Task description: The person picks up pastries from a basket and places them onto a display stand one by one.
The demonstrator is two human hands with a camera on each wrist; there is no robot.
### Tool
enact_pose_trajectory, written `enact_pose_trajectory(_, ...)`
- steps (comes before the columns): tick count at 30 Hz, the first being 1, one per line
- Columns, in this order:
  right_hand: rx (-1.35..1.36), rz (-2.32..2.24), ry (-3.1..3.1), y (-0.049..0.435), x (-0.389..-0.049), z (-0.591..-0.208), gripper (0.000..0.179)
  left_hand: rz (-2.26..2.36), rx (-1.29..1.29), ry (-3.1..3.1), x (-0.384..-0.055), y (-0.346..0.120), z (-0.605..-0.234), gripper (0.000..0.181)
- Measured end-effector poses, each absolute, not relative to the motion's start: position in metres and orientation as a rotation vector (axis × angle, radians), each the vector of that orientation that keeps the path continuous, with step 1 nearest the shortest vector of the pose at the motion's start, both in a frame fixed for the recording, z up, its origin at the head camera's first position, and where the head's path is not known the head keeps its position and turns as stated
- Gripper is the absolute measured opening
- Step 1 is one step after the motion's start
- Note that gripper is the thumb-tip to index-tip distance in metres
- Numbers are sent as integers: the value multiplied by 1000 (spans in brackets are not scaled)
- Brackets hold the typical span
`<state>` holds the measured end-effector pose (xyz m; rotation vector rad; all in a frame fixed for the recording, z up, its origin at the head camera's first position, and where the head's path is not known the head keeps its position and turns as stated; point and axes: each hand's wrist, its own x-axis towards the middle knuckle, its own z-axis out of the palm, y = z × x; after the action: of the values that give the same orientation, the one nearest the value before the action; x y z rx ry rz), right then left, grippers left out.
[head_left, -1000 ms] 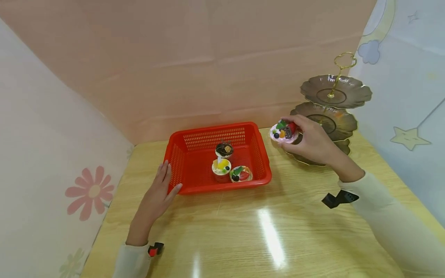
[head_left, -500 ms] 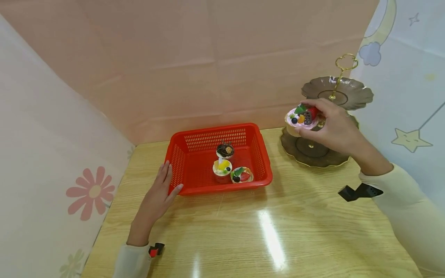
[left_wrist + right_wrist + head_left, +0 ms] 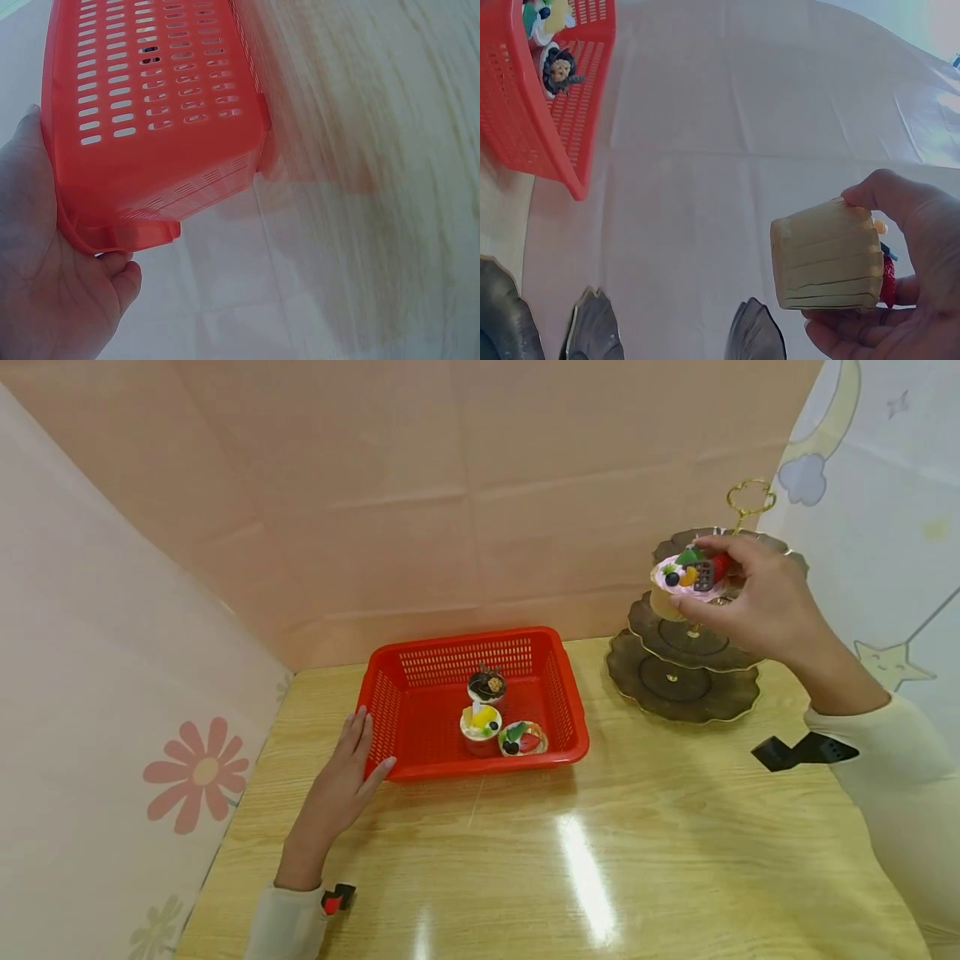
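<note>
My right hand (image 3: 772,602) holds a cupcake (image 3: 666,604) by its rim, thumb on the near side and fingers on the far side. It has pink cream, a strawberry, a blueberry, an orange piece and a chocolate lattice; its pleated beige cup (image 3: 829,259) shows in the right wrist view. The cupcake is in front of the upper plate (image 3: 797,558) of a brown tiered stand; whether they touch I cannot tell. My left hand (image 3: 333,789) rests on the left rim of a red basket (image 3: 420,768), its visible fingers fairly straight. Some left fingers (image 3: 126,285) show below the rim.
In the basket sit a chocolate-topped cake (image 3: 487,685), a yellow fruit cup (image 3: 480,727) and a strawberry-topped cake (image 3: 522,739). The stand's middle plate (image 3: 678,647) and bottom plate (image 3: 675,693) are below the right hand. Beneath everything is a wooden table (image 3: 510,860).
My right hand has carried the cupcake up and to the right, from beside the lower plates to the height of the upper plate. The left hand and the basket have stayed put.
</note>
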<state>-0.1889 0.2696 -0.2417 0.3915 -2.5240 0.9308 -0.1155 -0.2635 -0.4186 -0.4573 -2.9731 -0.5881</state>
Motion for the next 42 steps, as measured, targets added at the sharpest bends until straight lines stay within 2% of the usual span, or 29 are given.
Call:
enact_pose_trajectory(9, 248, 856, -2520, 282, -198, -236, 62, -572, -455, -2967, -114, -264, -418, 84)
enact_pose_trajectory(18, 145, 822, -2535, 287, -212, -228, 68, -614, -439, -2963, -116, -262, -419, 84)
enact_pose_trajectory(29, 93, 835, -2531, 291, -228, -237, 69, -623, -431, -2964, -115, -262, -421, 85)
enact_pose_trajectory(42, -32, 940, -2578, 294, -226, -241, 82, -619, -431, -2954, -114, -261, -423, 86)
